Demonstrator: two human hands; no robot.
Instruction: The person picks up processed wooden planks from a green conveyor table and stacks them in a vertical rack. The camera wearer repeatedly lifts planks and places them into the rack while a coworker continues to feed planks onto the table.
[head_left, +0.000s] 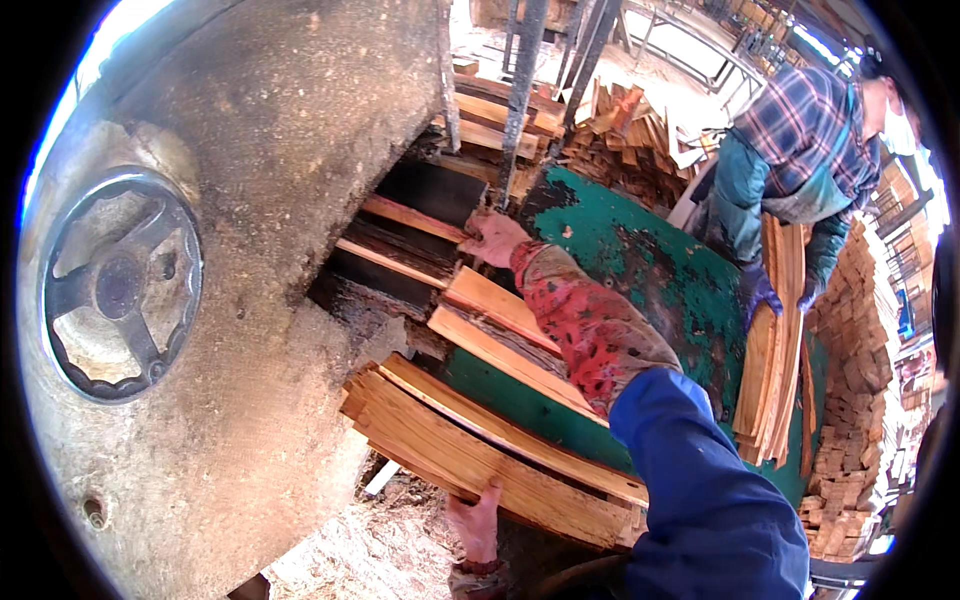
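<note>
My left hand (pixel 474 524) is closed on the near edge of a wide wooden board (pixel 460 440), its thumb on top and the other fingers hidden below. A narrower plank (pixel 510 425) lies along that board's far side. My right hand (pixel 493 238), in a red patterned sleeve cover, reaches across the green table. Its curled fingers are at the end of a thin wooden strip (pixel 415 217) beside a metal post. Between my hands, two planks (pixel 515 360) with rough bark edges point toward the opening in the machine housing (pixel 250 200).
A black handwheel (pixel 120 288) is on the housing at left. Upright metal bars (pixel 522 100) stand beyond my right hand. Across the worn green table (pixel 640 235), a co-worker (pixel 800 150) in gloves holds several long boards (pixel 770 350). Stacked wood blocks (pixel 850 400) line the right; sawdust (pixel 350 550) lies below.
</note>
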